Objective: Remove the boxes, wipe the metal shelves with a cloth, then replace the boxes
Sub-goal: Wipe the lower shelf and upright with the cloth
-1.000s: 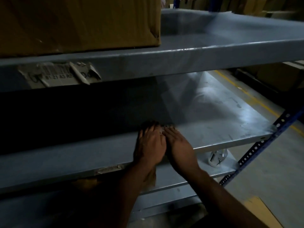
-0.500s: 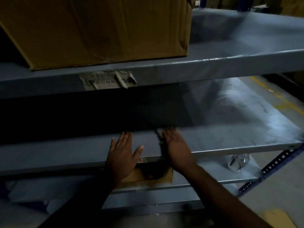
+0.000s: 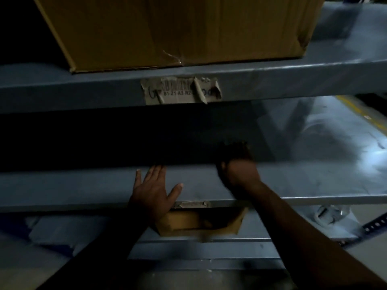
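Observation:
A large brown cardboard box (image 3: 178, 28) stands on the upper grey metal shelf (image 3: 293, 80). My left hand (image 3: 155, 191) lies flat, fingers spread, on the front of the middle shelf (image 3: 314, 181). To its right, my right hand (image 3: 238, 172) is blurred and reaches onto the same shelf, its fingers curled on a dark cloth (image 3: 234, 150) that shows just beyond the knuckles. The left part of the middle shelf is in deep shadow. The right part of it is lit and bare.
A torn paper label (image 3: 180, 92) is stuck on the upper shelf's front edge. A small open cardboard box (image 3: 199, 222) sits on the lower shelf under my hands. A pale crumpled object (image 3: 330, 213) lies at the lower right near the blue perforated upright (image 3: 374, 225).
My hands, side by side a second ago, have parted: the left slid left and lies flat. The right pushed the cloth farther in. The view has shifted left.

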`<action>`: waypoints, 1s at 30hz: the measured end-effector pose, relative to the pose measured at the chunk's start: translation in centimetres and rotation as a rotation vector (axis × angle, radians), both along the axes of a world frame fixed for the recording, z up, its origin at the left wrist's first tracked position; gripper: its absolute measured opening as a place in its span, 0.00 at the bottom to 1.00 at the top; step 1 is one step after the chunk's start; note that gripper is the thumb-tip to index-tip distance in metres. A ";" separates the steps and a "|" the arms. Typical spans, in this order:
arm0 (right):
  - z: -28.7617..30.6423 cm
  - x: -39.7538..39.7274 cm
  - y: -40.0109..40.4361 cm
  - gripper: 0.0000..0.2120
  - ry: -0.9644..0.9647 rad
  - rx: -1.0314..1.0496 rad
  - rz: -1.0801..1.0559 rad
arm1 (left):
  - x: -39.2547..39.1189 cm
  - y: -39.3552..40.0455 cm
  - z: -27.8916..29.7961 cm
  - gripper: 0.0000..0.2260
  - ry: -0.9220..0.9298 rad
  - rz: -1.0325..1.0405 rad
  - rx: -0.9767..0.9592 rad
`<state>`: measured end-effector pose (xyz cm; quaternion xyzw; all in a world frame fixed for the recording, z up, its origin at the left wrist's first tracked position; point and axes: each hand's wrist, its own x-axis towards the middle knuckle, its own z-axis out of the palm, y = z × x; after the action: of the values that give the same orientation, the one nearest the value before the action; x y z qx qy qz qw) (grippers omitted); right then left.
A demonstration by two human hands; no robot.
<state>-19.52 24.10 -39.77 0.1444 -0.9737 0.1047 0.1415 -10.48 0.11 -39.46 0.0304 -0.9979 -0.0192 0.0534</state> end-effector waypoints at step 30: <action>-0.4 3.6 -3.4 0.30 -0.064 0.058 0.060 | -1.7 -10.2 0.3 0.36 0.014 -0.197 0.093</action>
<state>-15.88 20.67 -40.20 0.1740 -0.9757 0.0850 0.1028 -12.22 -10.08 -39.16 -0.0653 -0.9937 -0.0707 0.0566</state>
